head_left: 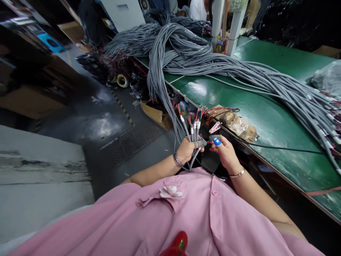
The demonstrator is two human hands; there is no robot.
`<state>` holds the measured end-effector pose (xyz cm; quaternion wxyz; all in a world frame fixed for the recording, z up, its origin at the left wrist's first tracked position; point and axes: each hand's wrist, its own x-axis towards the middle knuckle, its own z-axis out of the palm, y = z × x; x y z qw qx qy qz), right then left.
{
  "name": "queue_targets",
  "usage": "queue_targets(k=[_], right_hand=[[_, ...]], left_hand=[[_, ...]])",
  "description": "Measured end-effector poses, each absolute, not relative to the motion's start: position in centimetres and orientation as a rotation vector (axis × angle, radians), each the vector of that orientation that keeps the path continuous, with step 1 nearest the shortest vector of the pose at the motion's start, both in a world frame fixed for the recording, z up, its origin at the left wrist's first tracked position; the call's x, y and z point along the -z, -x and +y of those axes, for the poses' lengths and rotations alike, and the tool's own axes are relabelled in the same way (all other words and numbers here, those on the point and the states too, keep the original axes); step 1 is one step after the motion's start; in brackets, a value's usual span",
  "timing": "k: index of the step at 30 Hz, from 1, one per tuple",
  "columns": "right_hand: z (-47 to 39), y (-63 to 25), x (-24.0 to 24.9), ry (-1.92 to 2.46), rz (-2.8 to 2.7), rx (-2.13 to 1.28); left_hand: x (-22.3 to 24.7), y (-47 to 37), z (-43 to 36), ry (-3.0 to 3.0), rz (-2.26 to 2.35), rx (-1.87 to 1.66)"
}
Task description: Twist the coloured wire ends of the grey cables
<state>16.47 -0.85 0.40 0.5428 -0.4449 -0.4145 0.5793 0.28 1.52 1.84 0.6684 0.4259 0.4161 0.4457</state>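
My left hand point(188, 150) is closed around several grey cables point(195, 132) in front of my body. Their upper ends show white bands and fanned-out coloured wires point(197, 115). A grey covering wraps a finger of this hand. Just to the right, my right hand point(223, 151) pinches thin coloured wires point(209, 142) that run from the left hand's bundle. Blue covers its thumb, and a grey covering is on a finger. A pink clip point(215, 127) lies beyond the right fingertips, at the table edge.
A thick bundle of grey cables point(183, 53) drapes over the green table point(287, 117) and its edge. A tape-wrapped block point(238, 124) rests near that edge. An open carton point(157, 114) stands below. A grey cabinet point(42, 167) is at left. Another person point(198, 10) is at the back.
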Motion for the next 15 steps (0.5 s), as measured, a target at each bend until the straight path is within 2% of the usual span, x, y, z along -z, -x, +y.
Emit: queue_targets(k=[2,10,15], right_hand=[[-0.9,-15.8,-0.2,1.013,-0.926,-1.447],[0.8,-14.6,-0.9,1.05,-0.964,-1.386],[1.2,-14.9,-0.6,1.146,-0.967,-1.414]], left_hand=[[-1.6,-0.4,1.6,-0.952,0.945,-1.019],[-1.8,0.1,2.4,-1.115,0.92,-0.849],[-1.1,-0.1,2.2,-1.006,0.982,-0.945]])
